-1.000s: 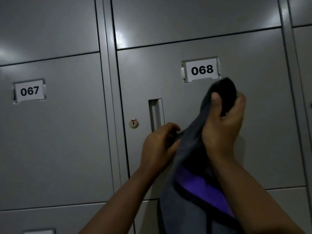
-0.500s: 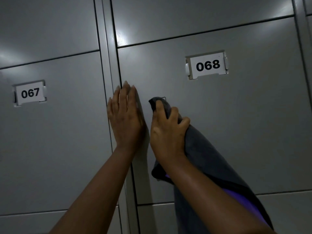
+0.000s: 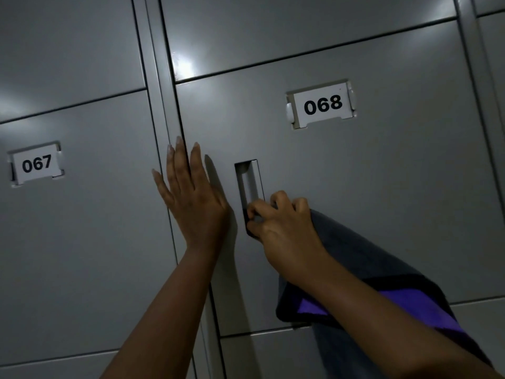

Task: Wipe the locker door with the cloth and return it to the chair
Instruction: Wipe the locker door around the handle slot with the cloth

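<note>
The grey locker door (image 3: 382, 187) carries a white label reading 068 (image 3: 322, 104). My right hand (image 3: 281, 228) grips a dark grey cloth (image 3: 363, 263) with a purple stripe and presses it against the lower part of the recessed handle slot (image 3: 249, 181). The rest of the cloth hangs down over my right forearm. My left hand (image 3: 191, 198) lies flat with fingers spread on the door's left edge and the frame strip beside it. The keyhole is hidden behind my hands. No chair is in view.
Locker 067 (image 3: 37, 163) is on the left, behind a vertical frame strip (image 3: 155, 77). More grey locker doors lie above, below and at the far right. Light glares on the metal near the top of the frame.
My right hand slid the cloth down from the top of the handle slot to its lower end. My left hand stays flat on the door edge. The view shifted slightly.
</note>
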A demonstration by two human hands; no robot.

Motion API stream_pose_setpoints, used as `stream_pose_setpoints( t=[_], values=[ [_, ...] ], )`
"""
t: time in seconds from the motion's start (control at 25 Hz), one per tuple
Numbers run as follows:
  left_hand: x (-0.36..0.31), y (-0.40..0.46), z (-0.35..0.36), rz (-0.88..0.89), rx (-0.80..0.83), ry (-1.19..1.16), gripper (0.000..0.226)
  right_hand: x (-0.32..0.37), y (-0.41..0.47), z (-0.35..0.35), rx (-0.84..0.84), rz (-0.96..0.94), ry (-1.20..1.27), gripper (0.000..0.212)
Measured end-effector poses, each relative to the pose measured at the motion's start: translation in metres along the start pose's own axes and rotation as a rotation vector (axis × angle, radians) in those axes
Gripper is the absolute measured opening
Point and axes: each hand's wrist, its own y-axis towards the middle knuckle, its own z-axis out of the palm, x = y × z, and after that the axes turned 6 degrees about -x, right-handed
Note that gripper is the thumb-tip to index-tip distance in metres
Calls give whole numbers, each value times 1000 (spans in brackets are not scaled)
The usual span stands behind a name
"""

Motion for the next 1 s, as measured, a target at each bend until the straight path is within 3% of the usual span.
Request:
stream_pose_setpoints(
  t=[0.08,0.16,0.24,0.32,0.4,0.48,0.6,0.8,0.92,1.0],
  values=[
    [-2,0,-3,-5,-17,-7,61,-3,13,-17,158,-30,-21,27],
    [-2,1,-3,-1,-6,-9,59,-18,17,-29,146,19,-14,24],
    [1,1,-2,35,35,-15,57,-33,14,-38,-166,250,152,32],
    [4,1,0,83,87,-45,61,-38,17,-34,-349,370,360,47],
    [5,1,2,117,125,-77,66,-25,27,-23,-283,256,246,53],
    [5,2,3,132,136,-94,65,-9,33,-14,-206,162,-16,54],
    [6,1,4,142,153,-113,64,9,22,1,-116,168,-253,55],
    [8,0,6,141,157,-132,63,20,-3,11,-97,191,-236,55],
    [9,0,5,134,148,-144,62,23,-28,7,-45,65,-228,40],
    [9,1,4,123,146,-153,62,26,-28,8,-40,108,-152,28]
  ],
)
